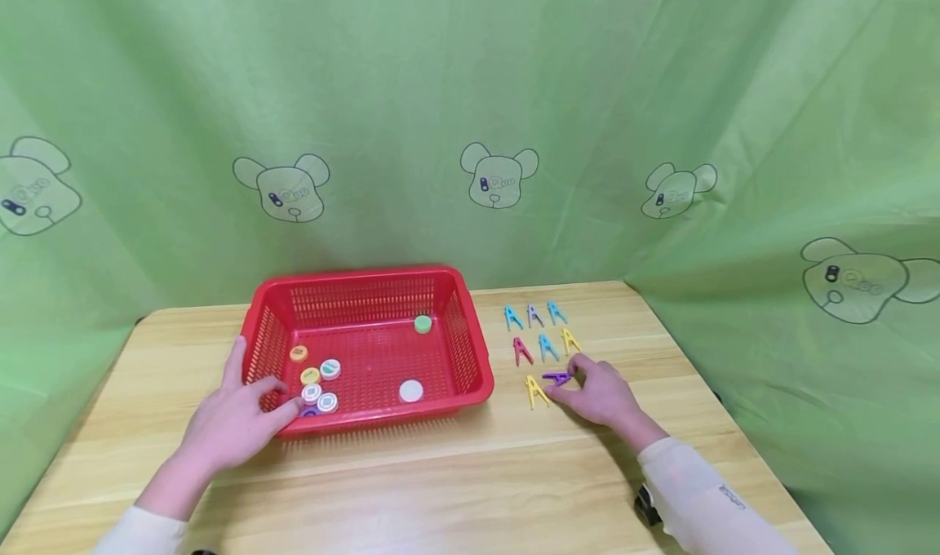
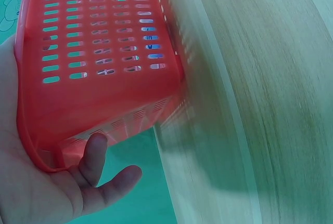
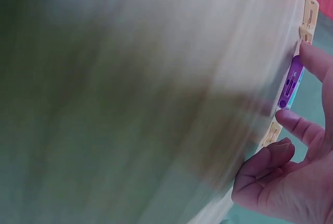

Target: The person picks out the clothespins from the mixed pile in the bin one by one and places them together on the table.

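My left hand grips the near left corner of a red plastic basket, some fingers reaching inside over the rim. From below, the left wrist view shows fingers around the basket's corner. Close to them inside lie white caps, a yellow cap, an orange cap and a partly hidden blue cap. At the right, my right hand has thumb and finger at either end of a purple clothespin, pinching it on the table. Beside it lies a yellow clothespin.
Behind the right hand lie blue clothespins, a red clothespin and another yellow clothespin, laid out in rows. A green cap is in the basket. Green curtain hangs around the wooden table.
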Tool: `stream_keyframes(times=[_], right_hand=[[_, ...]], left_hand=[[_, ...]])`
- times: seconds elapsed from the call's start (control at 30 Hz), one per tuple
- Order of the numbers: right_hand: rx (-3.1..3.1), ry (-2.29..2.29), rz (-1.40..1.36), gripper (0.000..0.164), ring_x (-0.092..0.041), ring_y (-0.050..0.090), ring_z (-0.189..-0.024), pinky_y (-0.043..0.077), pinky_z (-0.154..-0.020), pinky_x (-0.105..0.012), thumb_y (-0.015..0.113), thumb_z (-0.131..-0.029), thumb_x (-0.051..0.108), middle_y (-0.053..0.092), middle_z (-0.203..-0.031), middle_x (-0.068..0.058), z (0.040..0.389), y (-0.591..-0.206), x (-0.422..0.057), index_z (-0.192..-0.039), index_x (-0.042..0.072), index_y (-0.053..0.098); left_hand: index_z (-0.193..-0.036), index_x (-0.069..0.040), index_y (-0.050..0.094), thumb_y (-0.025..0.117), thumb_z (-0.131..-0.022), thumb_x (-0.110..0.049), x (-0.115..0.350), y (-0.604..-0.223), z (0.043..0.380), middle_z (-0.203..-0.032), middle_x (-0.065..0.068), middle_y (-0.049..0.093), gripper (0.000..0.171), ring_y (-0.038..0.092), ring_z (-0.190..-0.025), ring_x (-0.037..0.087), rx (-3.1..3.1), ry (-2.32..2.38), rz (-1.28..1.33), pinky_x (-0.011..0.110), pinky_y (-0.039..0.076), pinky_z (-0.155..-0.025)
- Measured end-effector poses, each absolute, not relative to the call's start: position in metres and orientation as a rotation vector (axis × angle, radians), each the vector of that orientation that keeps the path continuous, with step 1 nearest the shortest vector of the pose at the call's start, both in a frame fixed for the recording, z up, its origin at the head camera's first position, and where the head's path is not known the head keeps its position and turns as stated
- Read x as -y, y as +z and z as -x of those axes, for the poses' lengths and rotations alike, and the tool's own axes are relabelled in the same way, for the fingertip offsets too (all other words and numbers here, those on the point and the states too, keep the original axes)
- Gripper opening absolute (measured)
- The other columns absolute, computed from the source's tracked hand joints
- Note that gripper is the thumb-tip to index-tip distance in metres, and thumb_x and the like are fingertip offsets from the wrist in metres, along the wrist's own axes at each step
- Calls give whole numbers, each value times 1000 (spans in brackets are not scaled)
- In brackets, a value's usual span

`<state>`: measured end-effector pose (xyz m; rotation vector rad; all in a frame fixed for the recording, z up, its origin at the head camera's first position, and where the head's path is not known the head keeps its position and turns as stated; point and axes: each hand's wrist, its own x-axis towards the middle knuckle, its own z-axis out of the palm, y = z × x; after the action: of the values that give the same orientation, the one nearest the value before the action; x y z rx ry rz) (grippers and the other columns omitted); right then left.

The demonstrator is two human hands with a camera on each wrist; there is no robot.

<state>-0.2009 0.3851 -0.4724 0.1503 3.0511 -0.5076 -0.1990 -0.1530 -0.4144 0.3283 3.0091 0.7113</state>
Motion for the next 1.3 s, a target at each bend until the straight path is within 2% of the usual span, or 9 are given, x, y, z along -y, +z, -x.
stream_keyframes(times=[0.37, 0.5, 0.63, 0.87, 0.97, 1.07, 1.17, 1.3], right_hand=[[-3055, -566, -77, 45, -29, 56, -83, 49, -74, -48, 78, -81, 50, 61, -90, -9, 201, -467, -386, -102, 14, 60], [-3045, -630, -38, 43, -36, 61, -95, 50, -84, -54, 80, -81, 45, 66, -104, -14, 201, -468, -390, -104, 14, 61], [-3008, -712, -4, 40, -46, 59, -110, 46, -92, -61, 82, -81, 40, 64, -118, -21, 200, -467, -393, -105, 14, 62], [-2948, -755, 31, 36, -35, 61, -97, 50, -85, -56, 84, -81, 34, 62, -125, -22, 206, -464, -397, -106, 18, 63], [-2928, -737, 68, 39, -35, 61, -98, 49, -87, -57, 85, -80, 33, 63, -121, -19, 207, -464, -398, -111, 20, 64], [-2904, -716, 110, 44, -27, 59, -85, 50, -80, -51, 85, -81, 31, 65, -103, -12, 208, -463, -397, -118, 20, 64], [-2881, -704, 148, 45, -21, 52, -74, 47, -71, -43, 84, -82, 26, 58, -84, -6, 208, -461, -398, -121, 19, 63], [-2853, -696, 166, 43, -20, 49, -74, 45, -71, -41, 82, -84, 21, 54, -82, -4, 208, -459, -399, -122, 19, 62]], left_hand=[[-113, -6, 73, 67, -88, -53, 155, -419, 199, -160, 31, -3, 54, 61, -93, 50, -3006, 719, -309, 56, 54, -66], [-113, -6, 73, 66, -88, -54, 156, -419, 199, -160, 31, -4, 54, 63, -89, 47, -3008, 712, -312, 53, 54, -63], [-113, -5, 73, 67, -88, -53, 155, -419, 199, -160, 32, -3, 55, 62, -91, 48, -3009, 714, -318, 54, 54, -64], [-116, -3, 72, 66, -89, -53, 156, -418, 198, -160, 32, -5, 57, 63, -86, 46, -3003, 704, -318, 55, 54, -64], [-116, -4, 72, 66, -89, -53, 156, -419, 199, -160, 32, -6, 56, 63, -87, 47, -3006, 703, -320, 55, 54, -64], [-116, -4, 72, 66, -89, -52, 156, -419, 199, -160, 31, -6, 56, 63, -89, 47, -3006, 703, -318, 55, 54, -65], [-116, -4, 72, 67, -88, -52, 155, -419, 199, -160, 31, -7, 56, 63, -89, 47, -3007, 705, -317, 55, 54, -65], [-113, -4, 73, 67, -88, -52, 154, -417, 199, -160, 31, -6, 54, 63, -88, 46, -3007, 710, -318, 52, 54, -63]])
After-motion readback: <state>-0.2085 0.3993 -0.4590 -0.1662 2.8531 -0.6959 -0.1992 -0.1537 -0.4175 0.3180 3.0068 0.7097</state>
